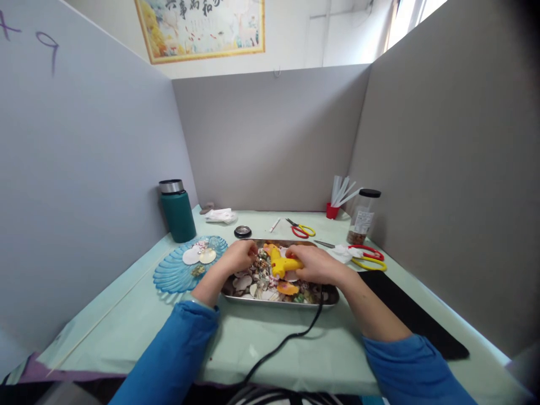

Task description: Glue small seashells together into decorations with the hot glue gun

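A metal tray full of mixed seashells sits in front of me on the pale green table cover. My right hand is closed around a yellow glue gun held over the shells, its black cord trailing back toward me. My left hand is curled over the left part of the tray, fingers bent down among the shells; what it pinches is too small to make out. To the left lies a blue scalloped glass plate with a few flat pale shells on it.
A dark green flask stands at back left. Red-and-yellow scissors, another pair, a jar with a black lid, a red cup of white sticks and a black mat lie to the right. Grey partition walls enclose three sides.
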Demonstrator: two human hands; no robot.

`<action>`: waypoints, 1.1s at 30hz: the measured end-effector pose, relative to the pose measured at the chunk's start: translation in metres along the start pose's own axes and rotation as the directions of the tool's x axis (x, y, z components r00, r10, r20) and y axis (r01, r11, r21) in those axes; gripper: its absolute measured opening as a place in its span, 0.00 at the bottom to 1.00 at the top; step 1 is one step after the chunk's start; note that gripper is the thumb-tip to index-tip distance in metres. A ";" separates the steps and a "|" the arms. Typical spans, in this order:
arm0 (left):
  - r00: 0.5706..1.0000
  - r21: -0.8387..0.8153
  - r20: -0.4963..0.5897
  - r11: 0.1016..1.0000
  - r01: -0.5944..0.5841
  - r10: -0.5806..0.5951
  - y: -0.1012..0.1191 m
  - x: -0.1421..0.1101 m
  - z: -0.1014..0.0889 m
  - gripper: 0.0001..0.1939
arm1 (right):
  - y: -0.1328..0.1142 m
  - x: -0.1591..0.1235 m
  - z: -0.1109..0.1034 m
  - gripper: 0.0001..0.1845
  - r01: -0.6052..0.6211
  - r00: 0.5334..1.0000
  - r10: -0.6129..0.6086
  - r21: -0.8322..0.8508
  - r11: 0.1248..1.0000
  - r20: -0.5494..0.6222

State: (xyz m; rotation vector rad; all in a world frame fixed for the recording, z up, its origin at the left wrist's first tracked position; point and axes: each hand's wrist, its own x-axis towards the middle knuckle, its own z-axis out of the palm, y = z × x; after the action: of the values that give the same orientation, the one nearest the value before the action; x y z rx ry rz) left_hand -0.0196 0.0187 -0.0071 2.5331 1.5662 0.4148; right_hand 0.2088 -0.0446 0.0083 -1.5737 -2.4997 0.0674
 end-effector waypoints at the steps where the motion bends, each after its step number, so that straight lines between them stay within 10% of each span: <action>1: 1.000 -0.021 -0.006 1.000 0.015 -0.015 0.000 0.000 -0.001 0.12 | 0.001 0.000 0.000 0.21 -0.008 1.000 0.008 0.005 1.000 -0.014; 20: 0.987 0.390 0.061 0.907 -0.160 0.148 0.019 -0.019 0.002 0.12 | 0.012 -0.004 -0.012 0.23 -0.092 0.941 0.176 0.282 0.955 -0.288; 33: 0.986 0.307 0.103 0.938 -0.158 0.132 0.016 -0.023 -0.006 0.10 | 0.009 -0.005 -0.010 0.22 -0.068 0.943 0.154 0.281 0.957 -0.295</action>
State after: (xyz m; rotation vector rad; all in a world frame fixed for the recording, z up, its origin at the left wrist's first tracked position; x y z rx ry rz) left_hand -0.0175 -0.0093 -0.0006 2.8737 1.5273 0.0774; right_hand 0.2211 -0.0456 0.0164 -1.4818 -2.0612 0.1506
